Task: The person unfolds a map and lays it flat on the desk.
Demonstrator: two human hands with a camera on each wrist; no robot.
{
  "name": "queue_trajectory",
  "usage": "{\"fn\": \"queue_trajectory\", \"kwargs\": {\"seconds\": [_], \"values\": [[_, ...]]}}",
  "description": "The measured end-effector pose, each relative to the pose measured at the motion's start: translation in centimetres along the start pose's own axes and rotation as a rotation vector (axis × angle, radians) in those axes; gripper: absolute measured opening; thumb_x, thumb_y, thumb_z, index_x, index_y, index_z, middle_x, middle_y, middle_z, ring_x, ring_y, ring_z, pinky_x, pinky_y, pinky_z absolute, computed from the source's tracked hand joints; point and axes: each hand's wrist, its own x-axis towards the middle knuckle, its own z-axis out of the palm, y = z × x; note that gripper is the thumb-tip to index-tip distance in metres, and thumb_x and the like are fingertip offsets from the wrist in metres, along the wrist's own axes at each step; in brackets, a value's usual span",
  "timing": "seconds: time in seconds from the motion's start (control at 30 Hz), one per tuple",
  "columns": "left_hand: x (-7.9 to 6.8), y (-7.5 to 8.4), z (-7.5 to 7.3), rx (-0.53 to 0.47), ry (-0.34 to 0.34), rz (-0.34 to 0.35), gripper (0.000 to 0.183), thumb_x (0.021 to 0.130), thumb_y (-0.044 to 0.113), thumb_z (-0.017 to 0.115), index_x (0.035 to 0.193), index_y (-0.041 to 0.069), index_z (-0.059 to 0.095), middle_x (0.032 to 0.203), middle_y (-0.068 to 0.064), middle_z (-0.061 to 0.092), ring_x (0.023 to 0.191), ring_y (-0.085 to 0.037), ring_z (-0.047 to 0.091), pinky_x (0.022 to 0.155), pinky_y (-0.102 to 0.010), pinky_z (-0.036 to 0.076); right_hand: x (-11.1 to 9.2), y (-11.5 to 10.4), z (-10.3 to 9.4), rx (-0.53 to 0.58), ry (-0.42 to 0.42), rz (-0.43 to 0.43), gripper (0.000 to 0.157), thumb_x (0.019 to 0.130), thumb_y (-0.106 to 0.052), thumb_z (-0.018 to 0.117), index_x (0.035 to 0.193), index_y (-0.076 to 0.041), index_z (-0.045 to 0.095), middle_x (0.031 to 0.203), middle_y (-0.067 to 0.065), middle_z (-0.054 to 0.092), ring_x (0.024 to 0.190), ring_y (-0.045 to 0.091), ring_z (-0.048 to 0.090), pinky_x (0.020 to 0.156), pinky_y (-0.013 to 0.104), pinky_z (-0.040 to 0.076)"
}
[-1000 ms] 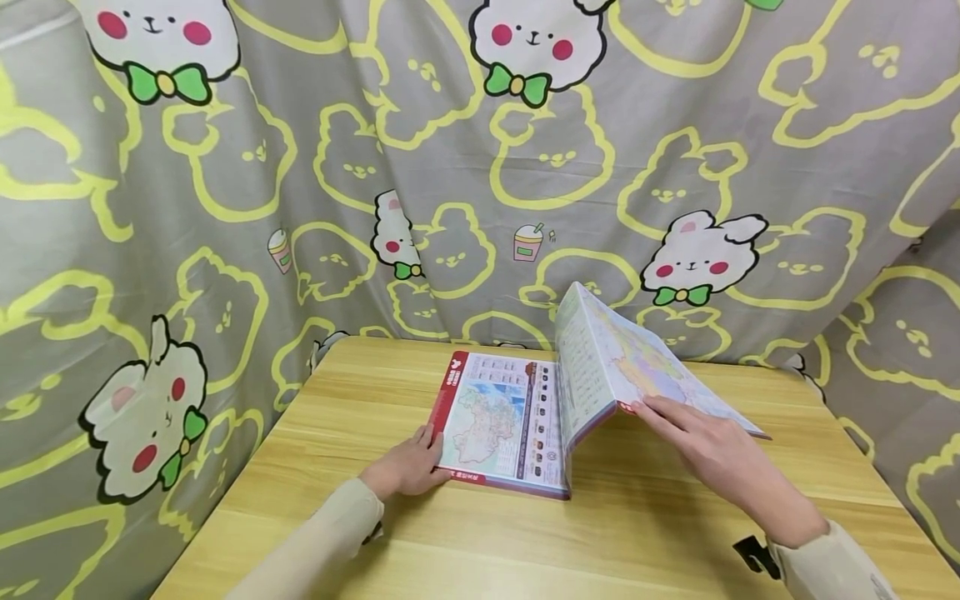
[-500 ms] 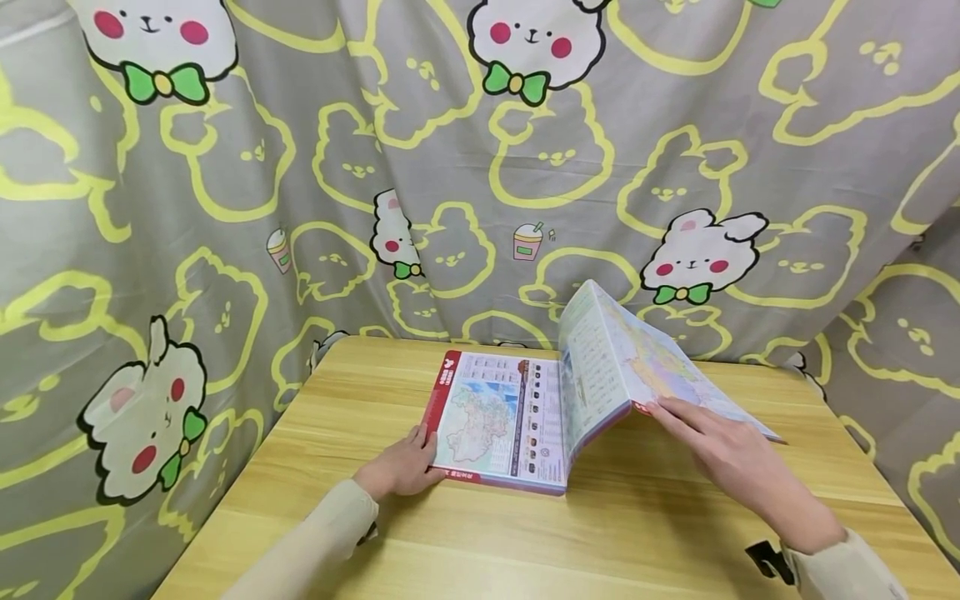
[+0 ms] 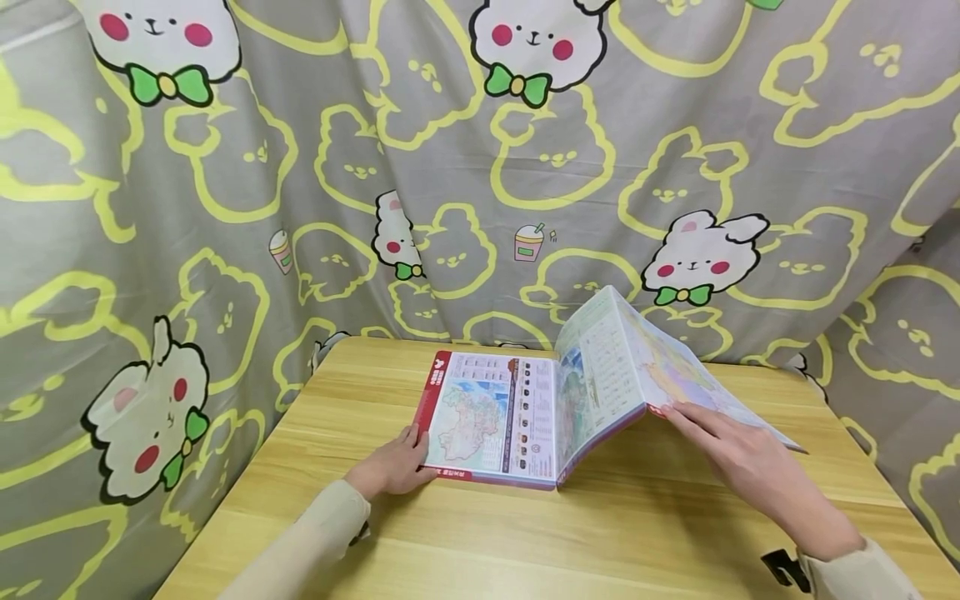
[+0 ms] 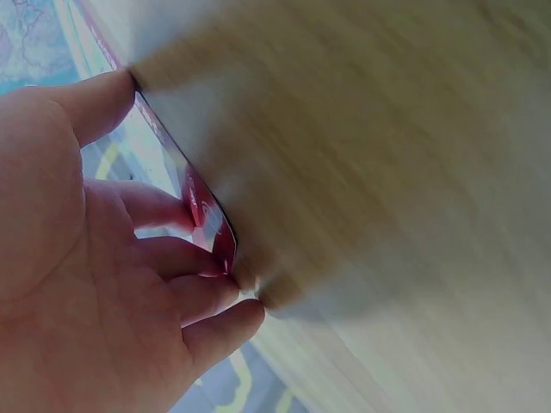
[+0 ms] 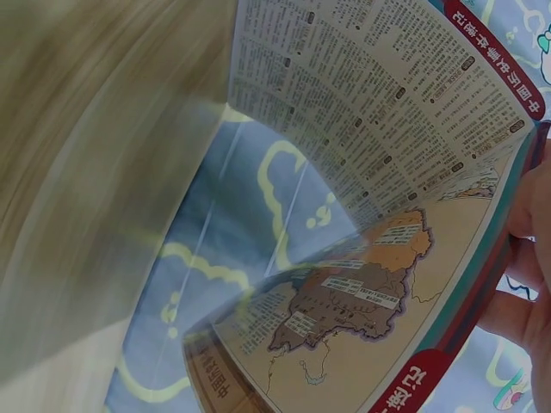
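A large fold-out map [image 3: 468, 425] with red title tabs lies partly on the wooden table in the head view. Its right-hand panels [image 3: 600, 375] rise off the table in a tent-like fold. My left hand [image 3: 393, 462] holds the near left corner, thumb at the near edge and fingers at the left edge. In the left wrist view, the red corner [image 4: 225, 245] sits against the fingers. My right hand [image 3: 750, 462] grips the near edge of the raised fold, its thumb hidden in the head view. Printed text and a map drawing [image 5: 353, 284] show on the panels in the right wrist view.
The wooden table [image 3: 480, 550] extends under and around the map. A grey curtain [image 3: 450, 167] with yellow outlines and white cartoon animals hangs behind the table and along both sides. A black strap piece [image 3: 783, 569] shows at the right sleeve.
My right hand has moved right and slightly nearer, drawing the raised panels wider apart. My left hand and the flat part of the map have shifted a little left.
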Motion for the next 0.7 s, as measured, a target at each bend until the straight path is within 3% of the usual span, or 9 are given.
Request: {"fn": "queue_trajectory", "kwargs": {"seconds": [0.2,0.7], "values": [[-0.2,-0.5,0.0,-0.024,-0.001,-0.015,0.076,0.092,0.044,0.056,0.143,-0.007,0.033,0.149,-0.027,0.025,0.137,-0.04,0.024,0.107,-0.049,0.028,-0.5,0.2,-0.1,-0.011,0.014,-0.005,0.049,0.106,-0.02,0.016,0.126,-0.01,0.06,0.117,0.008,0.061,0.088,0.025,0.065,0.052,0.039,0.049],[-0.8,-1.6,-0.2,-0.046,0.002,-0.031,0.075,0.092,0.044,0.056,0.142,-0.008,0.034,0.149,-0.027,0.024,0.138,-0.04,0.022,0.107,-0.05,0.028,-1.9,0.4,0.0,-0.03,-0.03,0.022,0.053,0.106,-0.019,0.011,0.127,-0.011,0.059,0.114,0.006,0.062,0.082,0.024,0.065,0.051,0.04,0.049]]}}
